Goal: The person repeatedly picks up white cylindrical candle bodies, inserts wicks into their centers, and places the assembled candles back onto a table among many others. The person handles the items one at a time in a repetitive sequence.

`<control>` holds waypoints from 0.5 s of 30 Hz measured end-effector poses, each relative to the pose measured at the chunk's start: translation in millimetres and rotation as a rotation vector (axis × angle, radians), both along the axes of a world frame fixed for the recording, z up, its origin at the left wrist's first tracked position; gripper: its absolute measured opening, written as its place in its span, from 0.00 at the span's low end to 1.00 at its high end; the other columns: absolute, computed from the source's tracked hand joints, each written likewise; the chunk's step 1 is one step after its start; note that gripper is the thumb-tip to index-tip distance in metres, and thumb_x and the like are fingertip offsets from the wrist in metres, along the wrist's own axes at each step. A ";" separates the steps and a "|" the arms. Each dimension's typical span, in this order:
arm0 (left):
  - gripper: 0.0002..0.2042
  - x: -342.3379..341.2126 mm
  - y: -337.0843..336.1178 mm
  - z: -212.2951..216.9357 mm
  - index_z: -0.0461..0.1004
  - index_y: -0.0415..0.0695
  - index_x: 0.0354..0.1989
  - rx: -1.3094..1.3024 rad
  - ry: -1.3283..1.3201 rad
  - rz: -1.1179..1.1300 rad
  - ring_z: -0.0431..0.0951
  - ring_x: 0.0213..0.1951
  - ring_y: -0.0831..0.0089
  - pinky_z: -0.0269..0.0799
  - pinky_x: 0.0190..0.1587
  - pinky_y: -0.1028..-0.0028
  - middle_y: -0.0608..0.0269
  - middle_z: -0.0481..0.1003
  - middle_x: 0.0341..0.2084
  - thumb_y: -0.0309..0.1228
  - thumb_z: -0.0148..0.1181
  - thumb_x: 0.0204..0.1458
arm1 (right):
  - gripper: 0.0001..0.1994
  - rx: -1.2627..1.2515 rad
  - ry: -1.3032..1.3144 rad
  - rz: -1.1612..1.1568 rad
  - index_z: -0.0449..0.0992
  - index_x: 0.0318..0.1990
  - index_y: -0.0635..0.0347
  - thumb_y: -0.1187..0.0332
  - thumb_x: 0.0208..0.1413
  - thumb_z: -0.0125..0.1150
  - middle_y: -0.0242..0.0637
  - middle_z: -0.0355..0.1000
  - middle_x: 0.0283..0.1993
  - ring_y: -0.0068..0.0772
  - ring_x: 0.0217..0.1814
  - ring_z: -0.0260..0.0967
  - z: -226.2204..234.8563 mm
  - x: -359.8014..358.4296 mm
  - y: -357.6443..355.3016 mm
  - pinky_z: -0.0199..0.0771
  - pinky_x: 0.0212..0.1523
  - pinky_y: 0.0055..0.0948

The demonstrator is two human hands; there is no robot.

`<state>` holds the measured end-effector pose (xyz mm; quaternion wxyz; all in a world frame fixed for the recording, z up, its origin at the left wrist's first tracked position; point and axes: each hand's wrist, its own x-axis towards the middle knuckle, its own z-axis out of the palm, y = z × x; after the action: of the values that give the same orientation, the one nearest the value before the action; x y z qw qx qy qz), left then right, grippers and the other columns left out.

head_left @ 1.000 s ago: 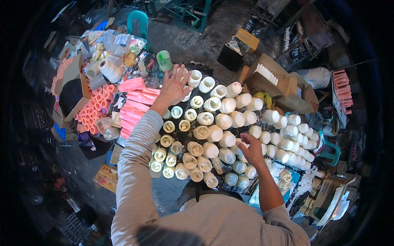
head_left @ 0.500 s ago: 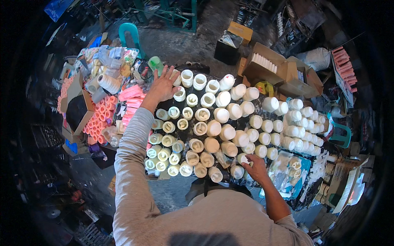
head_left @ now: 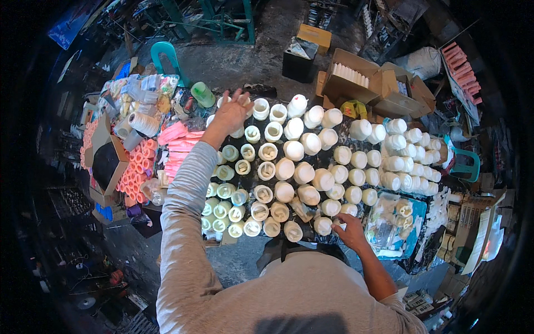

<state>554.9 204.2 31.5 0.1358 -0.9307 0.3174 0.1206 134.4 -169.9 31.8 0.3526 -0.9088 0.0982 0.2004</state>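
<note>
Rows of white, cup-like containers cover the dark table; many on the left are uncovered [head_left: 267,151], with pale pieces inside some, while those in the middle [head_left: 293,150] show closed, rounded tops. Over the far-left rows, my left hand [head_left: 231,115] lies with its fingers spread, hiding parts of the containers under it. A green translucent cup [head_left: 202,94] stands to the left of that hand. At the near edge my right hand [head_left: 351,232] has its fingers curled together around a small white bit, too small to name, beside a white container [head_left: 322,226].
Pink tubes [head_left: 136,175], a cone of white cord [head_left: 143,124] and an open carton [head_left: 104,156] crowd the left side. Cartons with white sticks [head_left: 351,75] stand beyond the table. A teal tray [head_left: 414,222] lies at right; green chairs [head_left: 167,58] stand around.
My left hand has moved right along the far row, away from the green cup. My right hand has shifted slightly nearer and right. The whole view has also shifted a little.
</note>
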 end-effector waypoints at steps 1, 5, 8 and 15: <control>0.29 -3.2 -7.0 -2.5 0.63 0.55 0.76 -0.031 0.012 -0.031 0.48 0.81 0.54 0.44 0.78 0.41 0.57 0.52 0.80 0.36 0.57 0.65 | 0.23 0.014 0.005 -0.013 0.81 0.54 0.65 0.57 0.58 0.72 0.55 0.80 0.51 0.57 0.52 0.79 0.1 -2.7 -1.3 0.78 0.56 0.48; 0.28 -20.6 -32.4 -15.1 0.63 0.53 0.76 -0.162 0.131 -0.090 0.47 0.81 0.55 0.42 0.80 0.46 0.54 0.52 0.80 0.36 0.54 0.67 | 0.23 0.008 0.030 -0.064 0.81 0.54 0.65 0.58 0.58 0.72 0.55 0.80 0.52 0.56 0.53 0.79 1.2 -11.3 -5.6 0.78 0.57 0.47; 0.27 -30.8 -41.6 -24.2 0.62 0.51 0.76 -0.219 0.137 -0.131 0.46 0.81 0.54 0.41 0.80 0.47 0.53 0.52 0.80 0.37 0.54 0.68 | 0.23 0.031 0.021 -0.107 0.81 0.55 0.66 0.59 0.57 0.73 0.55 0.80 0.51 0.56 0.53 0.79 1.4 -18.3 -8.6 0.78 0.57 0.47; 0.28 -32.9 -47.9 -29.5 0.64 0.50 0.75 -0.256 0.110 -0.103 0.53 0.79 0.52 0.46 0.80 0.48 0.52 0.57 0.78 0.31 0.55 0.64 | 0.23 -0.033 0.047 -0.097 0.81 0.54 0.67 0.61 0.56 0.74 0.55 0.80 0.50 0.55 0.52 0.80 -1.4 -36.9 -15.3 0.79 0.56 0.46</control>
<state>522.0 156.3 2.0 0.0046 -0.9149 0.3845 0.1227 97.5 -185.2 30.3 0.3443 -0.9037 0.1538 0.2028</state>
